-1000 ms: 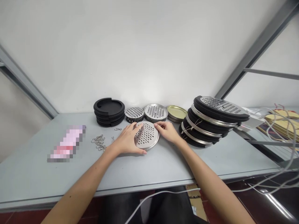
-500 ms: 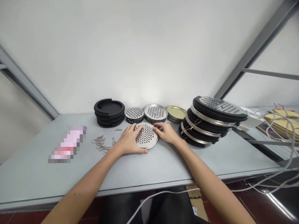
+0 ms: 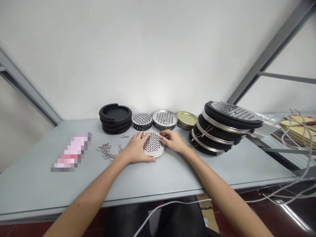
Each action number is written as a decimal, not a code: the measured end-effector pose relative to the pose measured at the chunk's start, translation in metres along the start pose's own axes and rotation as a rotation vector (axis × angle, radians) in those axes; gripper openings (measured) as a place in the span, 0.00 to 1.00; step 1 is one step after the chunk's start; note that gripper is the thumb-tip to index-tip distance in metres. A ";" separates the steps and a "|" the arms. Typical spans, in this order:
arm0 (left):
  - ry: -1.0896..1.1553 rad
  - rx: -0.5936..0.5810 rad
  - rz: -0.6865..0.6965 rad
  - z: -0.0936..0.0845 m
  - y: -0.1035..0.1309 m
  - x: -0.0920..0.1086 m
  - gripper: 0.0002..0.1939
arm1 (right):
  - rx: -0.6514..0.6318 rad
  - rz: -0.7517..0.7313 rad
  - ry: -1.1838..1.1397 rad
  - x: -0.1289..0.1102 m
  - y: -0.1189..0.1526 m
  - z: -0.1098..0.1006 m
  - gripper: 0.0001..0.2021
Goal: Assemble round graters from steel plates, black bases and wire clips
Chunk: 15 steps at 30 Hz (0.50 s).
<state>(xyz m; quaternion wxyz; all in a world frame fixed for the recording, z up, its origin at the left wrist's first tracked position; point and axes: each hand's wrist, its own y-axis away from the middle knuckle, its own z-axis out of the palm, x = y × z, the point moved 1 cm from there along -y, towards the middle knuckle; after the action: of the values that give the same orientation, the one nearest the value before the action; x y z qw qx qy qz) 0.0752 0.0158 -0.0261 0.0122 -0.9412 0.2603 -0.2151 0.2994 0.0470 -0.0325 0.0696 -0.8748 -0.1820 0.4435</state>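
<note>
A round silver perforated disc point(image 3: 154, 145) lies on the grey table in front of me. My left hand point(image 3: 138, 148) rests against its left side, fingers and thumb spread around the edge. At the disc's upper right edge, my right hand point(image 3: 174, 141) touches the rim with bent fingers, its thumb near the index finger. Just behind stand stacks of small grater discs point(image 3: 142, 120), larger slotted discs point(image 3: 164, 119) and gold lids point(image 3: 187, 119). Metal clips point(image 3: 106, 151) lie in a loose pile left of my left hand.
Black rings point(image 3: 115, 115) are stacked at the back left. A tall leaning stack of black and silver pieces point(image 3: 219, 131) stands close by my right forearm. A blurred pink item point(image 3: 71, 153) lies left. White cables point(image 3: 307, 158) hang at the right.
My right hand has shifted slightly left along with the disc's right edge; the disc's layers look more closely lined up. My left hand has barely moved.
</note>
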 end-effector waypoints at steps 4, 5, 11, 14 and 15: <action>-0.008 -0.023 -0.014 0.000 0.000 0.000 0.65 | -0.015 -0.054 0.079 -0.001 -0.001 0.000 0.13; -0.007 -0.024 -0.012 0.000 0.000 0.000 0.65 | -0.023 -0.061 0.094 0.000 -0.001 0.000 0.13; -0.013 -0.032 -0.007 0.005 0.000 0.001 0.63 | -0.021 -0.106 0.163 0.002 0.001 0.003 0.14; -0.022 -0.056 -0.016 0.004 0.000 0.001 0.63 | -0.014 -0.125 0.194 0.003 0.002 0.005 0.14; -0.025 -0.070 -0.013 0.003 0.001 0.000 0.64 | -0.016 -0.125 0.198 0.003 0.002 0.005 0.14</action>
<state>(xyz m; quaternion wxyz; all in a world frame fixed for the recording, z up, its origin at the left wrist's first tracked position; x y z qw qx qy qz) 0.0762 0.0148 -0.0290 -0.0188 -0.9453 0.2613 -0.1944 0.2971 0.0464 -0.0382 0.1079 -0.9018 -0.2320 0.3482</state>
